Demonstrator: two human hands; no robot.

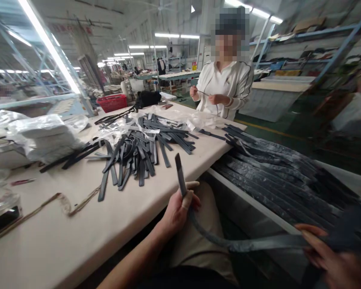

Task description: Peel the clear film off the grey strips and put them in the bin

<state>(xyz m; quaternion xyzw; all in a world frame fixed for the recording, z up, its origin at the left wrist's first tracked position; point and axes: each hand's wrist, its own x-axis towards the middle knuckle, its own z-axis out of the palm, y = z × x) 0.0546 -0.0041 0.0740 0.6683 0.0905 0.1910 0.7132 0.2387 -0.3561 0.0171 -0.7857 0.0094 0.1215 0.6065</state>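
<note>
Big pale work table (78,241) runs across the room; a co-worker (225,86) in white stands at its far end, hands busy with something thin. To the right, a long bin of dark straps (289,180). On the table, a loose pile of cut straps (138,148), plastic-wrapped bundles (45,134), a tape measure (63,202). The person holds 1 dark strap (243,243) off the table edge, over the lap: left hand (179,210) closed around its upturned end, right hand (333,261) pinching the other end, fingers partly curled. Judgement: keep the strap taut between both hands, untwisted, grip near the ends so the face stays readable.
</note>
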